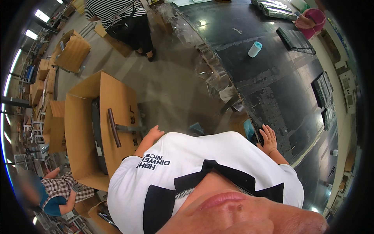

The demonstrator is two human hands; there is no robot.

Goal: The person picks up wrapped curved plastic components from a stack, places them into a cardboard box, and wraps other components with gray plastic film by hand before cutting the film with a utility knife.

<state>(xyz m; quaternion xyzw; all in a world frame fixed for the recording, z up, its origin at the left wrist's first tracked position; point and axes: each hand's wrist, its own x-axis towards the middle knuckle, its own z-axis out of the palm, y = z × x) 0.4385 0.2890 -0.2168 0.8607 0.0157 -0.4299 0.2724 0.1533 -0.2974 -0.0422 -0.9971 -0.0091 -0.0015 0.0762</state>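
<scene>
My right hand [268, 138] rests spread on the near edge of a black-topped worktable [263, 73], palm down, holding nothing. On the other side, my left hand [155, 133] hangs by my body with its fingers a little apart; nothing shows in it. Close to its left is a tall open cardboard box [119, 96] with a black flat item [99, 134] standing inside. A brown bar [114, 127] on a grey stem overlaps the box's side. Below the table edge near my right hand, light-blue plastic film [249, 128] shows by a carton.
A light-blue roll [255, 49] stands on the table, with black plastic-wrapped packs [296, 41] and silvery rolls [273, 10] farther off. Clear plastic [210, 70] hangs along the table edge. Co-workers stand ahead [117, 17], at left [60, 187] and across the table [311, 22]. Cartons [73, 51] line the left.
</scene>
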